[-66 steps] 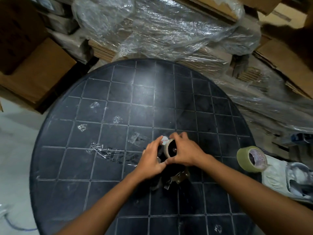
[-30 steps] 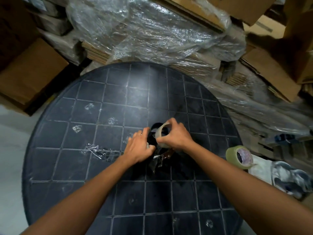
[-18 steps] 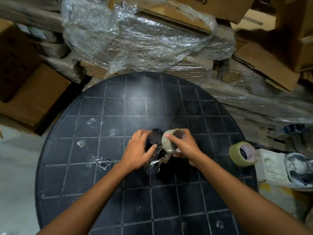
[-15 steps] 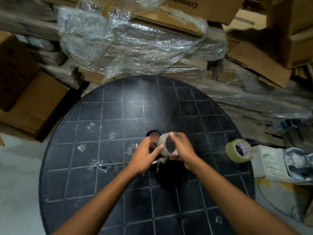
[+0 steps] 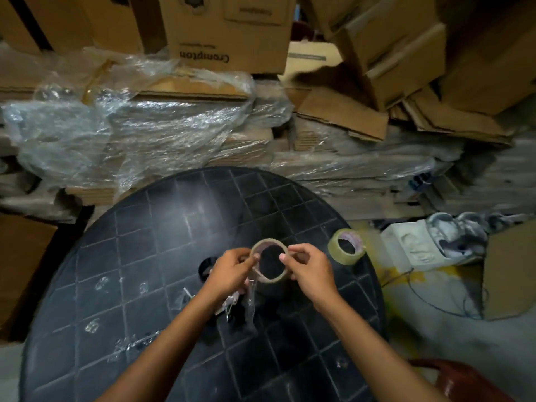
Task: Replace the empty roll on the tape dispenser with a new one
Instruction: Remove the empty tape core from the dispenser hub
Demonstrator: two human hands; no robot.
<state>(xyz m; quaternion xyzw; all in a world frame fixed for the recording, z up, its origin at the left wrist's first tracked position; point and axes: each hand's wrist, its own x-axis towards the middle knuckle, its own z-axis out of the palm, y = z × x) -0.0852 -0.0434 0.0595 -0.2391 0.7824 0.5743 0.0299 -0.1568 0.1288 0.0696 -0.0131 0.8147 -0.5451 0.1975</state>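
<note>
Empty roll (image 5: 270, 260), a thin ring, is pinched above the table (image 5: 150, 227) between the left hand (image 5: 232, 271) and right hand (image 5: 311, 269), a loose tape strip (image 5: 251, 300) dangling; it looks light and easily crushed, best held by its rim. New roll (image 5: 346, 246) sits near the table's right edge, firmer and heavier

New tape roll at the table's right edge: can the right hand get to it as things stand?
Probably yes, once freed. The new tape roll stands just beyond the right hand with bare table between them. But that hand and the left hand both pinch the empty roll, so it must let go first.
</note>
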